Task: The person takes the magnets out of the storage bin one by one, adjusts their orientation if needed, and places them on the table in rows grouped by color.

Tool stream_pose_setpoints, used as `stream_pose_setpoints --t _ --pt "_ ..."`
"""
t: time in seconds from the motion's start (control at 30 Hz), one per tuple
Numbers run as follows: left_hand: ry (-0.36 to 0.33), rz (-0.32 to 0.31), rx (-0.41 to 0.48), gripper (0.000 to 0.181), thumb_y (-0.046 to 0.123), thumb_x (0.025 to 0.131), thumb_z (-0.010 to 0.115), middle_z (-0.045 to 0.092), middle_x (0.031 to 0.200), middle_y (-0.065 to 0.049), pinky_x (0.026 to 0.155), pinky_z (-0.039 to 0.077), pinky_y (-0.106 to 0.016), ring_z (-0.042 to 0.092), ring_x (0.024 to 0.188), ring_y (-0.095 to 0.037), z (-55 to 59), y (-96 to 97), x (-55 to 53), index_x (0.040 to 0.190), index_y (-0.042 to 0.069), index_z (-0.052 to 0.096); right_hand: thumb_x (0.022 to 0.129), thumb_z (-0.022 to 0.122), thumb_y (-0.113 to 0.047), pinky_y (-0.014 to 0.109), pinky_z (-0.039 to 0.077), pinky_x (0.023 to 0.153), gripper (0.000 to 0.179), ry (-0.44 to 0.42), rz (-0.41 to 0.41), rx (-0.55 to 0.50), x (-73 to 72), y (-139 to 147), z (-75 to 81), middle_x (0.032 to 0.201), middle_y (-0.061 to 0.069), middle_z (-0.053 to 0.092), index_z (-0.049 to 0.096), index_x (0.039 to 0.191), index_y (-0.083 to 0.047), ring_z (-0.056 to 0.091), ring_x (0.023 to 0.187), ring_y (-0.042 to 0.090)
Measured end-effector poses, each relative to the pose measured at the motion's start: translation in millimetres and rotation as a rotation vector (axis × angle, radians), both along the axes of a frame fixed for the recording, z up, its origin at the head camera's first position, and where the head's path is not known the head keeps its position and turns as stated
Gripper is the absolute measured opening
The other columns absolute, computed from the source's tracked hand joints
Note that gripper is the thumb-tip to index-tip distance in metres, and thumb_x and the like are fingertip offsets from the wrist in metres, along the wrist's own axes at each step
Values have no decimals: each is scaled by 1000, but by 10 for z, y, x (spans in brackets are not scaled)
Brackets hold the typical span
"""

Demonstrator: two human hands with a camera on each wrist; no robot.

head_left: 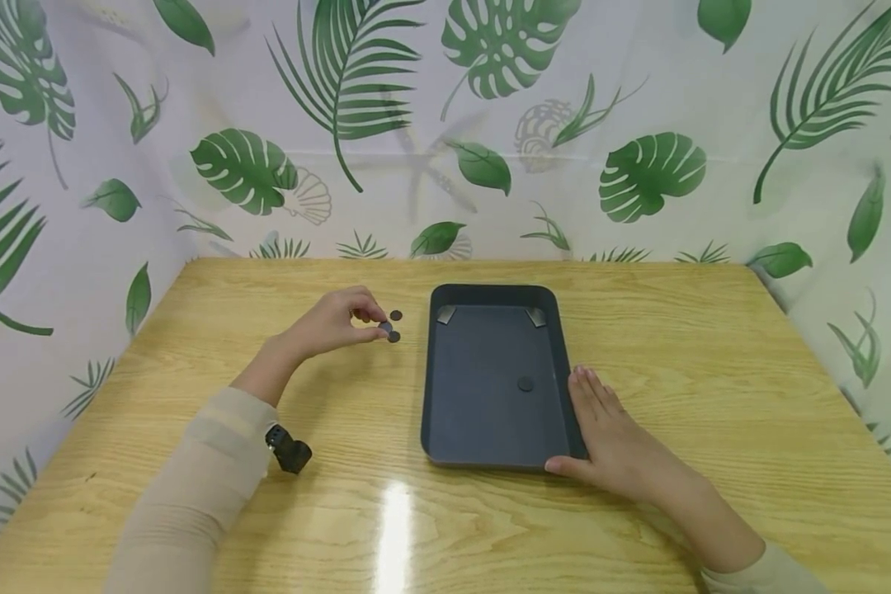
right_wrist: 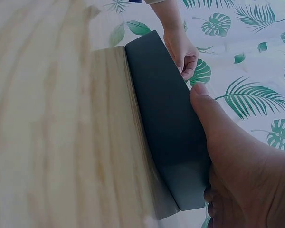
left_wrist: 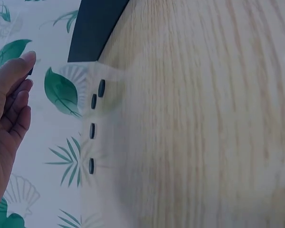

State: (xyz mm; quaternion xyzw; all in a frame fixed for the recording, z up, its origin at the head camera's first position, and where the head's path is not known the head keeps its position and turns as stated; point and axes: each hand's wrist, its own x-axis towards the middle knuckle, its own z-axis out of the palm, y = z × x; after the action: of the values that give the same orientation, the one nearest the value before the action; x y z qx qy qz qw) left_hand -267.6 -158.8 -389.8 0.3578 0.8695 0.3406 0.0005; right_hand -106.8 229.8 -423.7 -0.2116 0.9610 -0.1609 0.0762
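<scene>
head view: left hand (head_left: 334, 323) pinches a dark round disc (head_left: 384, 327) left of a dark-grey rectangular tray (head_left: 426, 404), long axis near-to-far; right hand (head_left: 619, 445), straight-fingered, touches its right side. left wrist: four loose discs (left_wrist: 92, 130). right wrist: tray contact confirmed.

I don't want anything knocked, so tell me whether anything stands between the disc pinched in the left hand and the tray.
Two loose discs lie on the table just beyond the left hand, toward the tray; past them rises the tray's side wall. Nothing else visible stands between the pinched disc and the tray.
</scene>
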Motion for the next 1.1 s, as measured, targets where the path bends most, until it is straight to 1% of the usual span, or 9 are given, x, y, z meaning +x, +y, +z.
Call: stream_pose_setpoints --t 0.1,0.2,0.3,0.43,0.57,0.77,0.87,1.1 --pt "-13 47 -15 15 13 82 74 61 91 -5 77 48 -40 56 85 -21 -17 -41 -17 93 5 69 87 55 -60 42 -3 116 107 5 1 1 -2 6 -3 155 26 -4 0 148 8 -6 144 38" --pt "-43 94 -31 15 14 82 74 61 91 -6 77 46 -36 56 85 -22 -49 -82 -33 93 4 69 87 55 -60 42 -4 116 107 3 4 2 -1 8 -5 155 26 -4 0 148 8 -7 144 38" --pt "-81 133 -30 16 15 82 74 60 90 -6 77 44 -34 54 84 -21 -97 -116 -61 93 5 69 87 54 -61 42 -4 116 107 -3 4 1 2 10 -5 155 26 -5 -1 148 8 -7 144 38" --pt "-138 164 -17 17 16 83 73 60 92 -7 76 43 -34 51 82 -21 -160 -146 -98 95 4 70 87 54 -61 42 -5 116 107 -4 2 1 6 9 -3 155 26 -5 -1 148 8 -7 144 38" --pt "-185 200 -36 20 17 84 73 59 93 -8 74 43 -32 50 81 -20 -216 -160 -122 97 3 69 87 55 -59 42 -4 116 106 4 3 2 9 4 -3 155 27 -4 0 148 8 -6 144 39" --pt "-207 254 -69 22 16 84 72 59 94 -10 73 44 -31 51 81 -21 -274 -161 -162 98 0 68 87 55 -59 43 -2 116 106 15 8 4 4 0 -1 155 27 -3 1 148 9 -4 144 40" --pt "-227 271 -87 21 16 85 72 60 96 -11 75 45 -32 53 83 -21 -308 -157 -182 98 0 68 87 55 -59 43 -2 116 106 17 8 6 1 4 2 155 27 -3 1 148 9 -5 144 39" --pt "-240 271 -121 23 19 86 71 61 99 -12 78 46 -34 55 86 -21 -393 -152 -214 100 1 67 87 55 -59 41 -4 116 106 22 7 9 -1 12 -8 155 27 -3 1 148 9 -4 144 40"
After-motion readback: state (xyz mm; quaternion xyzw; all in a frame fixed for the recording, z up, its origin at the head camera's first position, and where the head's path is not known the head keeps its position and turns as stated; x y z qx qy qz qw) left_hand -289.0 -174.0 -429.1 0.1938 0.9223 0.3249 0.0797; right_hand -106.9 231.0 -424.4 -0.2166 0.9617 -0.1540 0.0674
